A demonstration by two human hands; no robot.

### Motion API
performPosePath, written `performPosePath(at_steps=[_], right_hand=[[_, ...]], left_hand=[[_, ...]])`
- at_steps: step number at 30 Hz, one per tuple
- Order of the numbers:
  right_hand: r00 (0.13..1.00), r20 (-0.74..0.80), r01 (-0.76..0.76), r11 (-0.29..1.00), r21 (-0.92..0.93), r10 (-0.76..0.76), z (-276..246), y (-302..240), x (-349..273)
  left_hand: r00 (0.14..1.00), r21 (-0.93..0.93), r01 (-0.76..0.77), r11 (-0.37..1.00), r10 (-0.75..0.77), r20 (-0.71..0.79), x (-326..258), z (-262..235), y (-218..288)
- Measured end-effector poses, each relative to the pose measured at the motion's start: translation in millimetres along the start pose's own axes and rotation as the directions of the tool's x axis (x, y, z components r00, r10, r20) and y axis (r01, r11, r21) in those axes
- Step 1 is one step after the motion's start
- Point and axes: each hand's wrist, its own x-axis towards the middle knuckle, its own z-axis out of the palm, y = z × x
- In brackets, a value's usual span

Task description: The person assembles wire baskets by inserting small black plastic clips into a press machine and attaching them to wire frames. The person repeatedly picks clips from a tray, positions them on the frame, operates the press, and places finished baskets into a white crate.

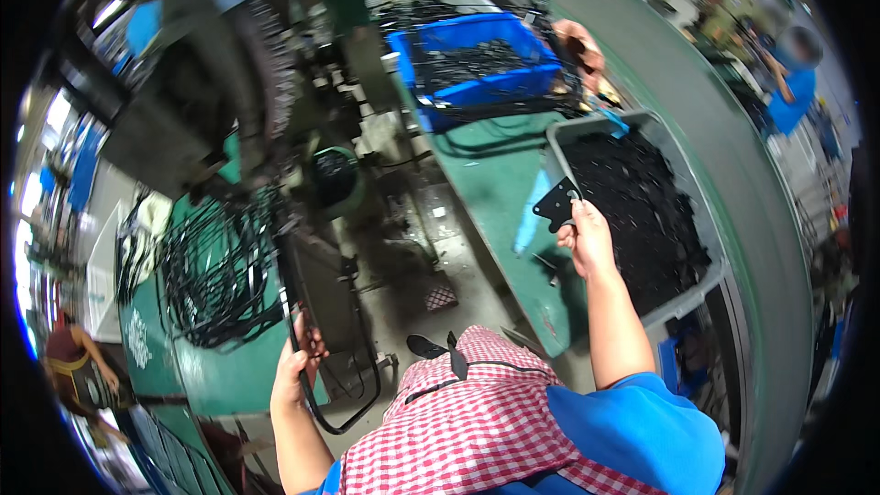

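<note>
1. Sitting nearest is a lap covered by a red-and-white checked apron [458,422], with both forearms reaching out over it.
2. Gripping low on the left, the left hand [295,368] is closed around a long black rubber loop [316,312], a thin strip that rises past the fist and droops into a curve below it. It looks light and floppy, so it will likely swing and sag; holding it at mid-length, as here, seems the steadiest place.
3. Further out on the right, the right hand [587,240] pinches a small flat black gasket [556,204] by its lower corner between thumb and fingers, holding it over the green table just beside the grey bin [683,298]. The piece looks thin, light and bendy rather than brittle, and a pinch at an edge or corner should be enough to lift it. Smooth rubber may slip, so a firm pinch seems wise.
4. That grey bin is heaped with small black parts [642,211] of the same sort, likely to cling or tangle together.
5. On the left, a pile of black loops [215,270] lies draped over a green bench.
6. Farther off stands a blue crate [477,64] of dark parts, with another person's hand [582,50] at its right edge.
</note>
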Motion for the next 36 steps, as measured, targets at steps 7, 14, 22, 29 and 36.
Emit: performPosePath(at_steps=[7,14,22,29,36], right_hand=[[0.902,0.42,0.151,0.984,-0.09,-0.1,206.5,20.1,-23.9],[0.504,0.567,0.816,0.574,-0.065,-0.652,322.8,56.0,-27.9],[0.397,0.684,0.874,0.478,-0.08,-0.612,354.8,64.4,-34.5],[0.375,0.731,0.879,0.47,-0.084,-0.57,360.8,67.5,-31.1],[0.322,0.725,0.937,0.317,-0.15,-0.609,356.2,62.2,-29.4]], left_hand=[[0.995,0.053,0.011,0.999,-0.017,0.1,1.3,-45.5,11.6],[0.979,0.13,-0.032,0.991,0.005,0.204,7.8,-64.8,23.6],[0.96,0.132,-0.017,0.991,-0.021,0.279,14.2,-80.6,21.3],[0.958,0.135,-0.016,0.991,-0.023,0.285,25.7,-70.0,29.8],[0.963,0.111,-0.057,0.992,0.026,0.268,28.0,-66.9,27.0]])
